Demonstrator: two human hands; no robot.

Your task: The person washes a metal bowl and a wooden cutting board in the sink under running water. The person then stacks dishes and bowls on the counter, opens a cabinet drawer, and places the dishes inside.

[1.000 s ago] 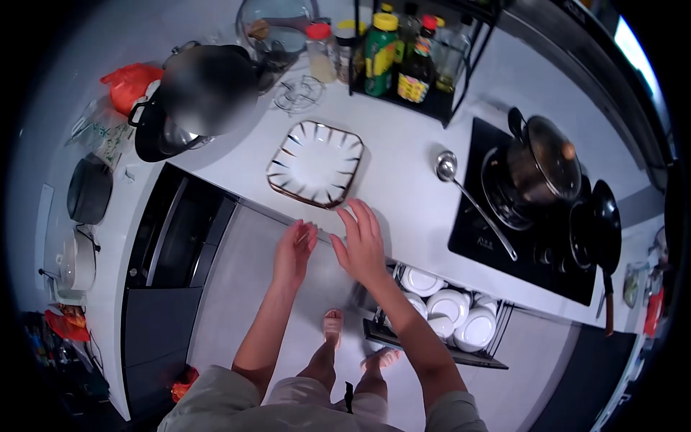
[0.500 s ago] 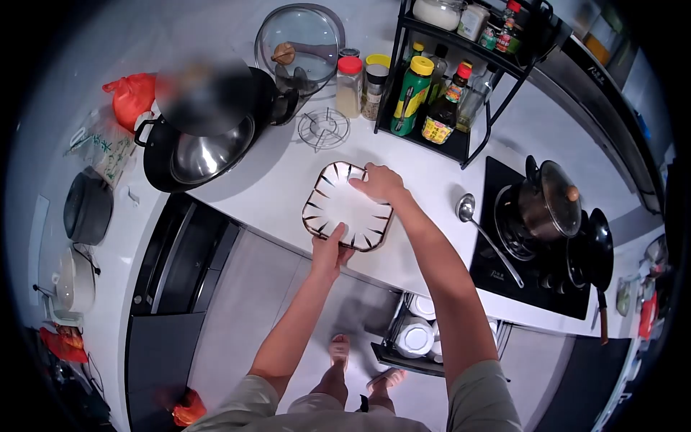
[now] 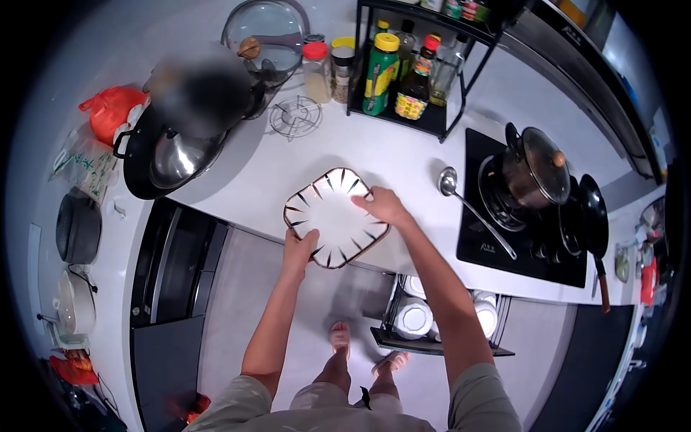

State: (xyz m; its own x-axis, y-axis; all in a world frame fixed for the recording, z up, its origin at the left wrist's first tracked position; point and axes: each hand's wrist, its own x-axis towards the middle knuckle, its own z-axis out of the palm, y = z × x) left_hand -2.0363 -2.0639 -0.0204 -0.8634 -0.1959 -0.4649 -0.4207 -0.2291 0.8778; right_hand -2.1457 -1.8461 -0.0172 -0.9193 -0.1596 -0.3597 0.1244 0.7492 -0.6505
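Note:
A white square dish [image 3: 335, 216] with dark streaks along its inner walls and a brown rim is held between both hands near the counter's front edge. My left hand [image 3: 299, 250] grips its lower left side, thumb over the rim and fingers hidden underneath. At the upper right side, my right hand [image 3: 383, 206] pinches the rim, with the thumb reaching inside. Nothing lies in the dish. Whether its base touches the counter I cannot tell.
Behind stand a wire pot ring [image 3: 296, 117], seasoning jars [image 3: 316, 72] and a black bottle rack [image 3: 403, 119]. To the right, a ladle [image 3: 475, 209] rests partly on the hob [image 3: 471, 241] beside a lidded pot [image 3: 536, 169]. Below, an open drawer [image 3: 410, 342] holds white crockery. A wok [image 3: 137, 169] sits left.
The dish has come closer to me, turned and tilted slightly, with both hands still on it. The camera view has shifted, so the counter items appear higher and farther left.

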